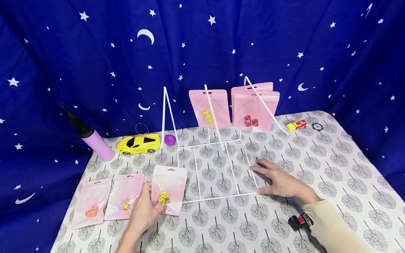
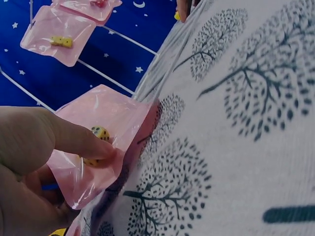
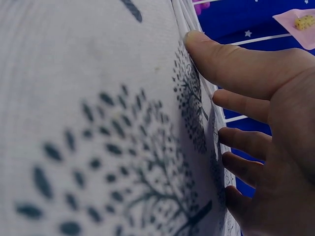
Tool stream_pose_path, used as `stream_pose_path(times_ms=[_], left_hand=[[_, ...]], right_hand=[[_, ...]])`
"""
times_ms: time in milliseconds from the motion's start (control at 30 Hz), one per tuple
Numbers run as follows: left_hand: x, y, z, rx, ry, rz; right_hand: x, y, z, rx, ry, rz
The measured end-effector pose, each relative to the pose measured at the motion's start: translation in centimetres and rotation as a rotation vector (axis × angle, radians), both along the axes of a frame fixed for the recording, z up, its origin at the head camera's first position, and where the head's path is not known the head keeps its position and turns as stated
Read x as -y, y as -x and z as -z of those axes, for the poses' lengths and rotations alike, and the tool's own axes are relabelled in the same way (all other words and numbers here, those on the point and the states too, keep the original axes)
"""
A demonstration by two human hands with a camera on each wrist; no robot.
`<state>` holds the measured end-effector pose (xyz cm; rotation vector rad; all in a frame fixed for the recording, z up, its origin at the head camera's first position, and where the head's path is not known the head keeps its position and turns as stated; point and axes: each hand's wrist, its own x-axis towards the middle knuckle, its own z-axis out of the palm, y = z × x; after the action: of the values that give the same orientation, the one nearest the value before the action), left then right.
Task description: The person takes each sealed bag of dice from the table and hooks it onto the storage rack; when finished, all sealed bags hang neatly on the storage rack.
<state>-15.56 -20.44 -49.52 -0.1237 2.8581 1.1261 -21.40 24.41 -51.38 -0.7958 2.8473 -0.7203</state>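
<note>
Left hand pinches the pink pouch of yellow dice, lifting it off the desk beside the white wire rack, while right hand lies flat, fingers relaxed, steadying that rack's corner.

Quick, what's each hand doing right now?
Left hand: pinching a pink pouch of yellow dice.
Right hand: open, flat on the table.
</note>
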Motion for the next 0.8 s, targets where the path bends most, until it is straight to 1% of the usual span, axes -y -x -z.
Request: stream_pose_path(times_ms=[67, 233, 300, 433, 500, 733, 800], left_hand=[[-0.1, -0.1, -0.1, -0.023, 0.005, 0.000], [-0.4, -0.5, -0.7, -0.054, 0.018, 0.010], [-0.6, -0.6, -1.0, -0.059, 0.004, 0.021], [-1.1, -0.9, -1.3, -0.063, -0.059, 0.046], [-1.5, -1.0, -1.4, -0.071, -0.077, 0.062], [-2.4, -1.2, -1.9, -0.099, -0.080, 0.086], [-2.7, -1.3, -2.0, -0.115, -0.104, 0.099]], right_hand=[[0.0, 0.0, 0.1, 0.000, 0.006, -0.002], [0.0, 0.0, 0.1, 0.001, 0.016, -0.007], [0.0, 0.0, 0.0, 0.001, 0.017, -0.005], [-0.1, 0.1, 0.0, 0.002, 0.011, 0.002], [-0.1, 0.1, 0.0, 0.006, 0.009, 0.004], [-0.1, 0.2, 0.2, 0.016, 0.002, 0.003], [-0.1, 0.2, 0.2, 0.014, 0.002, 0.004]])
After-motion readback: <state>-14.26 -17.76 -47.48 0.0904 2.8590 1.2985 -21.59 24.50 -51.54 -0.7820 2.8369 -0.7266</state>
